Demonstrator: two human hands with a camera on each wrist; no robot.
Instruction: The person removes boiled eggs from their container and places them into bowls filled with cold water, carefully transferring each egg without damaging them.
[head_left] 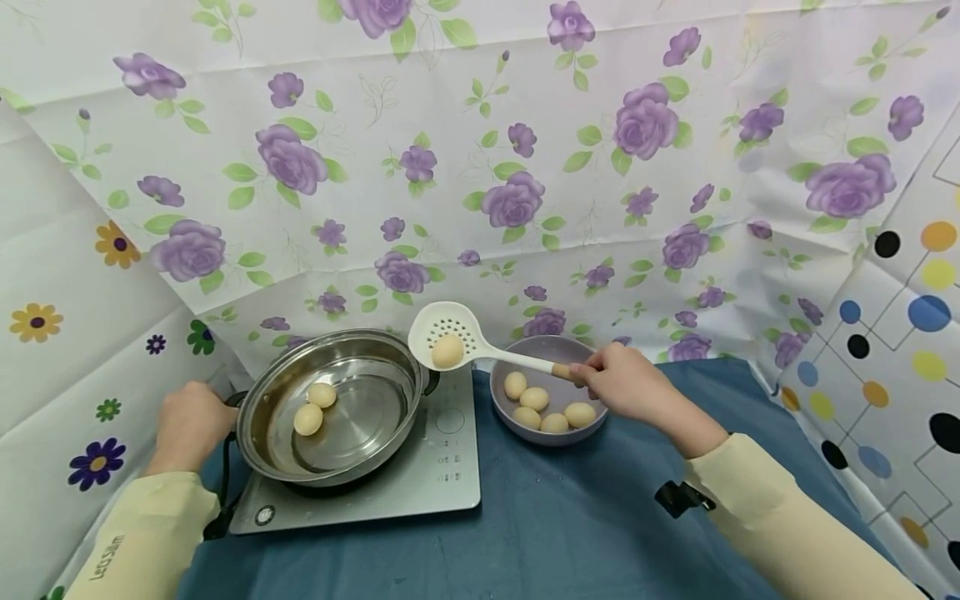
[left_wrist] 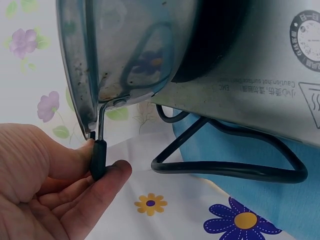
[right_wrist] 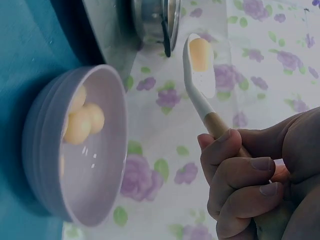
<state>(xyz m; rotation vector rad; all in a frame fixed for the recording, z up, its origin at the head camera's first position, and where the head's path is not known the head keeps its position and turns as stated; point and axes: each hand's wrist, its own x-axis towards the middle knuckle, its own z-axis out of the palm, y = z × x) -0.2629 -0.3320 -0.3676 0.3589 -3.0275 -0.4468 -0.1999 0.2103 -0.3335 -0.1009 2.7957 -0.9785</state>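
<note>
Left hand [head_left: 191,423] pinches the pan handle [left_wrist: 99,159]; right of the pan [head_left: 371,412], right hand [head_left: 628,382] grips a skimmer [head_left: 498,354] bearing 1 egg [head_left: 447,352].

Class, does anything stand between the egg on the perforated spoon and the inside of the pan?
Only the right rim and black handle of the pan; above them, nothing visible blocks the egg on the perforated spoon.

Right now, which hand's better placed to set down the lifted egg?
Likely the right: the right hand grips the slotted ladle carrying the egg, while the left hand pinches the pan handle.
</note>
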